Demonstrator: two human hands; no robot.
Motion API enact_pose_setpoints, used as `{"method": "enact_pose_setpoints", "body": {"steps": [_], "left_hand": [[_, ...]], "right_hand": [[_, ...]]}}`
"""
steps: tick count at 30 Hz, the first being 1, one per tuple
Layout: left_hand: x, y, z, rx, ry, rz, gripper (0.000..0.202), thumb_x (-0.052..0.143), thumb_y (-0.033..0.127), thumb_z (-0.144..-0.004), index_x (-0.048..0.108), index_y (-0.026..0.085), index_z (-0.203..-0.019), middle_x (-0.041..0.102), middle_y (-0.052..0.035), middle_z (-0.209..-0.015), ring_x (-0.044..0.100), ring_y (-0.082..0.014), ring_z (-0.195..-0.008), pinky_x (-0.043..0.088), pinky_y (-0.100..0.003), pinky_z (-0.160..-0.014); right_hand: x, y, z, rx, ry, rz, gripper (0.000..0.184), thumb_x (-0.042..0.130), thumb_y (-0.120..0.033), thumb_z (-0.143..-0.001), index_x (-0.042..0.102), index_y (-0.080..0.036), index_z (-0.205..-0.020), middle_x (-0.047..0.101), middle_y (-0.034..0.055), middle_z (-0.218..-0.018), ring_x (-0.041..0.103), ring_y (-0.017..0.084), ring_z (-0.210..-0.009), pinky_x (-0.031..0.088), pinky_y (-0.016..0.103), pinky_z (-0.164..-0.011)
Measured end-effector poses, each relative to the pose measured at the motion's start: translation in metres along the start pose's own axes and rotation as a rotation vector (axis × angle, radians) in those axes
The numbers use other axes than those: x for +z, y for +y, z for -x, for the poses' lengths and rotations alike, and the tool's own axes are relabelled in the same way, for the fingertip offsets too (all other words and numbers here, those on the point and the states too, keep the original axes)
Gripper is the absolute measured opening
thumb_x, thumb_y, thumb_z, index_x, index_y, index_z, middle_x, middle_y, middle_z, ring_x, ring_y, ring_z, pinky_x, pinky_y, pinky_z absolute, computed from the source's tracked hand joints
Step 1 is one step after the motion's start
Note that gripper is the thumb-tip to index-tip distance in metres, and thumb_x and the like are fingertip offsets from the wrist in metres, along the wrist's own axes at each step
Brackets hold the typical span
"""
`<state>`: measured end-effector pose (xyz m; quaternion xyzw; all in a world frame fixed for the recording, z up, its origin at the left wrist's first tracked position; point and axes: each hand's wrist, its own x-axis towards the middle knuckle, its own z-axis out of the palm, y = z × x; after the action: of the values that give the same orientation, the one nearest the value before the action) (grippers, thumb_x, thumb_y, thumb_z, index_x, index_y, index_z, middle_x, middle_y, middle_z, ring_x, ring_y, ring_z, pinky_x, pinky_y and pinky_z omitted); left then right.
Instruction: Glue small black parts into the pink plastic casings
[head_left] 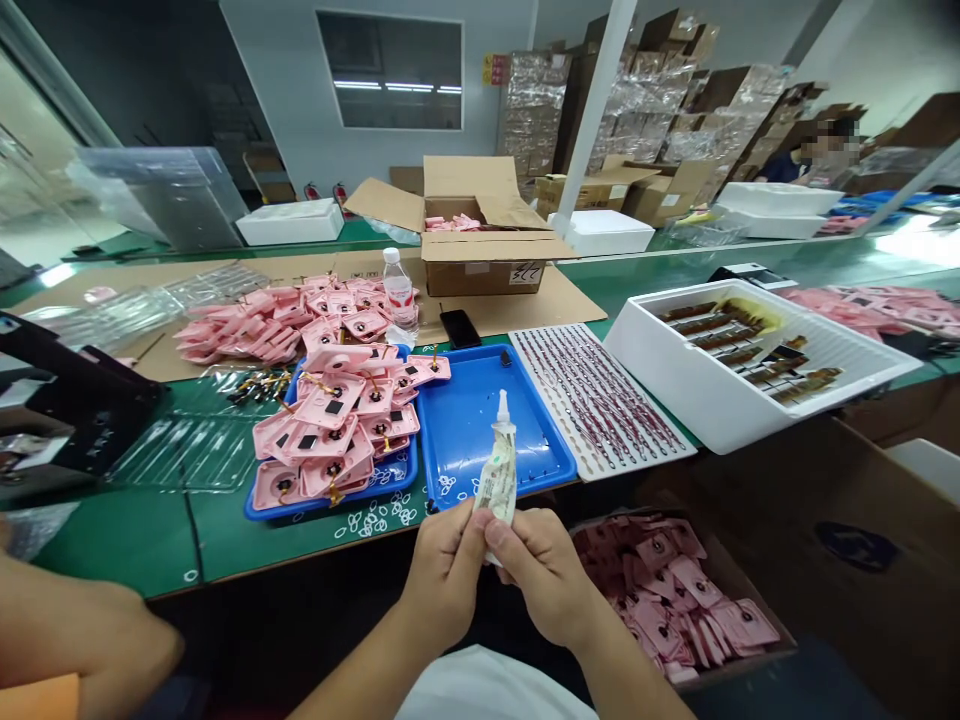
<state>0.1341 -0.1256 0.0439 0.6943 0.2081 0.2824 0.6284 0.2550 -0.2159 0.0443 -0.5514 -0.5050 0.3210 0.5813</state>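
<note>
Both of my hands grip the lower end of a crumpled, whitish glue tube (498, 474), its pale nozzle pointing up and away from me. My left hand (454, 555) is wrapped round its left side, and my right hand (538, 562) presses on it from the right, the thumbs side by side. Just beyond the tube lies a blue tray (480, 420) with a small dark piece at its far edge and white rings at its near corner. Left of it, another blue tray (259, 508) is heaped with pink plastic shells (337, 400) carrying black parts and wires.
A white sheet with rows of dark red parts (600, 400) lies right of the trays, beside a white foam box (675, 390). A phone (459, 328), bottle (400, 290) and cardboard box (480, 275) stand behind. A co-worker's arm (75, 620) is at left.
</note>
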Motion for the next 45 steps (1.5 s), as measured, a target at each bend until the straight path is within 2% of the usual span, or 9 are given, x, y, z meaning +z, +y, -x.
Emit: {"method": "enact_pose_setpoints", "body": {"steps": [7,11,16,22,32,37,40,42,45], "left_hand": [[-0.01,0.012,-0.004,0.0,-0.137,0.031,0.047,0.052,0.059,-0.102,0.058,0.021,-0.075,0.052,-0.0008,-0.07,0.043,-0.0155,-0.062,0.036,-0.03,-0.062],[-0.009,0.014,0.005,0.115,-0.162,-0.029,0.046,0.044,0.051,-0.107,0.057,0.021,-0.074,0.054,-0.0013,-0.072,0.043,-0.0149,-0.063,0.036,-0.03,-0.065],[-0.009,0.015,0.02,0.193,-0.288,-0.034,0.047,0.038,0.048,-0.109,0.055,0.021,-0.074,0.052,-0.0015,-0.07,0.042,-0.0153,-0.062,0.035,-0.032,-0.064],[-0.014,0.023,0.025,0.189,-0.371,0.021,0.046,0.038,0.051,-0.109,0.049,0.021,-0.076,0.05,-0.0006,-0.074,0.043,-0.0145,-0.066,0.036,-0.029,-0.064],[0.03,0.008,0.03,0.494,-0.473,0.017,0.033,0.038,0.03,-0.11,0.05,0.021,-0.081,0.047,0.0031,-0.069,0.041,-0.0105,-0.056,0.031,-0.025,-0.056],[0.064,-0.011,0.022,0.602,-0.442,-0.161,0.024,0.038,0.02,-0.107,0.05,0.022,-0.087,0.051,0.0031,-0.071,0.048,-0.0108,-0.057,0.034,-0.024,-0.054],[0.087,-0.023,0.015,0.703,-0.477,-0.362,0.019,0.041,0.018,-0.104,0.055,0.021,-0.091,0.059,-0.0006,-0.075,0.056,-0.0145,-0.063,0.041,-0.025,-0.058],[0.102,-0.034,0.009,0.705,-0.522,-0.488,0.02,0.042,0.019,-0.104,0.057,0.021,-0.091,0.062,-0.0023,-0.077,0.059,-0.0171,-0.066,0.045,-0.026,-0.059],[0.112,-0.059,0.002,0.534,-0.596,-0.637,0.018,0.046,0.028,-0.106,0.063,0.022,-0.103,0.071,-0.0056,-0.091,0.067,-0.0212,-0.077,0.054,-0.031,-0.068]], "right_hand": [[-0.004,-0.01,0.009,-0.027,-0.125,0.139,0.057,0.045,-0.053,-0.107,0.049,-0.021,-0.061,0.05,-0.0029,-0.059,0.045,0.012,-0.056,0.037,0.027,-0.058],[0.004,-0.019,0.015,-0.082,0.037,0.224,0.042,0.043,-0.053,-0.108,0.064,-0.021,-0.09,0.061,0.0,-0.076,0.054,0.015,-0.065,0.043,0.026,-0.062],[0.021,-0.024,0.033,-0.278,0.206,0.31,0.046,0.035,-0.041,-0.111,0.047,-0.023,-0.07,0.046,-0.0025,-0.061,0.046,0.013,-0.053,0.037,0.029,-0.056],[0.038,-0.035,0.054,-0.262,0.25,0.382,0.045,0.036,-0.041,-0.111,0.043,-0.024,-0.07,0.046,-0.0031,-0.06,0.047,0.013,-0.052,0.035,0.03,-0.056],[0.028,-0.028,0.093,-0.33,0.52,0.506,0.041,0.034,-0.034,-0.112,0.047,-0.024,-0.075,0.05,-0.0014,-0.062,0.049,0.014,-0.055,0.034,0.031,-0.056],[-0.001,-0.022,0.116,-0.124,0.604,0.428,0.034,0.046,-0.043,-0.11,0.058,-0.022,-0.087,0.058,-0.001,-0.073,0.054,0.014,-0.063,0.04,0.028,-0.06],[-0.013,-0.006,0.126,0.05,0.683,0.177,0.038,0.057,-0.055,-0.103,0.066,-0.021,-0.118,0.071,0.0049,-0.102,0.067,0.02,-0.092,0.052,0.031,-0.083],[-0.02,0.018,0.131,0.151,0.741,0.008,0.046,0.06,-0.059,-0.1,0.067,-0.024,-0.13,0.073,0.0073,-0.119,0.068,0.023,-0.112,0.051,0.035,-0.101],[-0.034,0.076,0.142,0.335,0.895,-0.114,0.046,0.062,-0.063,-0.097,0.071,-0.023,-0.118,0.077,0.007,-0.113,0.072,0.024,-0.107,0.055,0.037,-0.098]]}}
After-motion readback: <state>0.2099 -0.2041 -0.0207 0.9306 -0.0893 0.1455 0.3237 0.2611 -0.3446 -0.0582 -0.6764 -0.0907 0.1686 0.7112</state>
